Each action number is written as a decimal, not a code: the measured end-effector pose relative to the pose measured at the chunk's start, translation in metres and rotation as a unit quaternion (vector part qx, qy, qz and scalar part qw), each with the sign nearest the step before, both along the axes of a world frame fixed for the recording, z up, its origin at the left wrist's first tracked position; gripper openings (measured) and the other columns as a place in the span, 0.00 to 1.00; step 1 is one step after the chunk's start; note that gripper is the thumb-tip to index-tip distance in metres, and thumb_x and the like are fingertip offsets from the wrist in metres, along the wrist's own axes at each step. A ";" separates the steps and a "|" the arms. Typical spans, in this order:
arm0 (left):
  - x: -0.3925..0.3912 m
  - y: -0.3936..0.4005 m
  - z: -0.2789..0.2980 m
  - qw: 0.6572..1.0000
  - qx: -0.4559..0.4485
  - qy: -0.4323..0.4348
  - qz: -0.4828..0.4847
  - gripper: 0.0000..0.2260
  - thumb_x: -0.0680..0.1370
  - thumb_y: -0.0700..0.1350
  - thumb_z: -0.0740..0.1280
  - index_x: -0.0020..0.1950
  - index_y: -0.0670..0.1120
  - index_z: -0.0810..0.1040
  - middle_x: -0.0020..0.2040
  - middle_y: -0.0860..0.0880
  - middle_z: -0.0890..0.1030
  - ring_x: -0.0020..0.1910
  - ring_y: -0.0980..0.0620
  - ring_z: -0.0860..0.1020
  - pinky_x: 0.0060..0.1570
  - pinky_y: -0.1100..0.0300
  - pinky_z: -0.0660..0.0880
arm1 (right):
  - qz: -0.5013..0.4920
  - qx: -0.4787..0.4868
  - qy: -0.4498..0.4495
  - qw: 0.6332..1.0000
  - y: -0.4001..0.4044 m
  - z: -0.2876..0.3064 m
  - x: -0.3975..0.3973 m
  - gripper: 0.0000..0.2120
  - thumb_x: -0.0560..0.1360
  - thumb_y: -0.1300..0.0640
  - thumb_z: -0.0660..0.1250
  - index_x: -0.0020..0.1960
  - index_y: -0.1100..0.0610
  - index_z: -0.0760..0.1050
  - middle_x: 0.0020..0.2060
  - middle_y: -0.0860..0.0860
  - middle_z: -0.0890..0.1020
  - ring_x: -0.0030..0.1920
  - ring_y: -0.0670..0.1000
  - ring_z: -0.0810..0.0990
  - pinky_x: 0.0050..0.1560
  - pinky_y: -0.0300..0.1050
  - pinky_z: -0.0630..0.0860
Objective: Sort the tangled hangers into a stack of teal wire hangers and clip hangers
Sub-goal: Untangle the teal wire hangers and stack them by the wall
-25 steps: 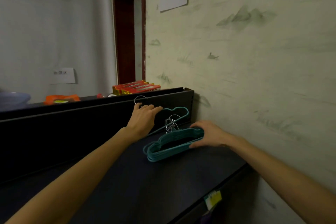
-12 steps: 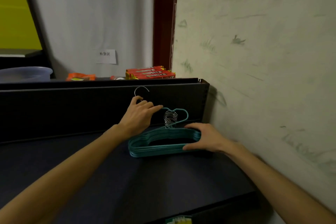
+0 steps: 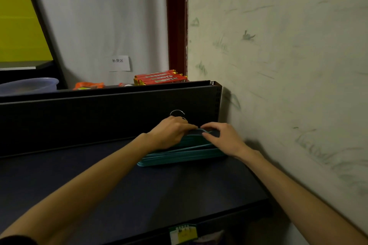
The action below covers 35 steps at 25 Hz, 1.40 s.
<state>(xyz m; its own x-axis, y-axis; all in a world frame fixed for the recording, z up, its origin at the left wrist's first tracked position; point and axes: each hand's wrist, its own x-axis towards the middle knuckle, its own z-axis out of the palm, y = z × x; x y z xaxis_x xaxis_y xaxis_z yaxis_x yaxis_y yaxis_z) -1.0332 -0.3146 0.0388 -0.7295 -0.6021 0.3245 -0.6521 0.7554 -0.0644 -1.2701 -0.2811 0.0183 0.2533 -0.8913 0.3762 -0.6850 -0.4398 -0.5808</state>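
A stack of teal wire hangers (image 3: 179,157) lies on the dark shelf (image 3: 139,195) against the back panel, near the wall. My left hand (image 3: 169,133) grips a teal hanger at the top of the pile; its metal hook (image 3: 176,113) sticks up above my fingers. My right hand (image 3: 223,137) has its fingers curled over the same hanger's teal wire, just right of the left hand, fingertips nearly meeting. The hands hide the hangers' necks and the other hooks. No clip hangers are visible.
A black back panel (image 3: 99,117) rises behind the shelf. Beyond it lie red snack packs (image 3: 161,78), an orange packet (image 3: 87,86) and a pale plastic basin (image 3: 27,85). The painted wall (image 3: 288,65) closes the right side. A green-yellow tag (image 3: 183,233) hangs at the shelf's front edge.
My right hand moved from the stack's right end up to the top hanger beside my left hand. The hanger was lowered onto the stack, and the view shifted left.
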 end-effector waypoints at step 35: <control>0.068 0.015 -0.021 0.968 0.066 0.006 0.241 0.12 0.80 0.55 0.67 0.50 0.50 0.86 0.36 0.53 0.82 0.33 0.57 0.78 0.31 0.63 0.70 | -0.028 0.060 0.243 0.968 -0.036 -0.007 0.006 0.11 0.78 0.53 0.70 0.59 0.50 0.84 0.45 0.49 0.86 0.44 0.49 0.83 0.49 0.51 0.80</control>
<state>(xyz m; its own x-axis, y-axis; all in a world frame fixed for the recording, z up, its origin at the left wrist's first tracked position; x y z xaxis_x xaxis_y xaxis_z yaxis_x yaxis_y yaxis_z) -0.9648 -0.2997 0.0173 -0.3499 -0.9084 0.2288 -0.9311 0.3640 0.0211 -1.2643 -0.3171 0.0113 0.3242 -0.9386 0.1180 -0.9111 -0.3434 -0.2280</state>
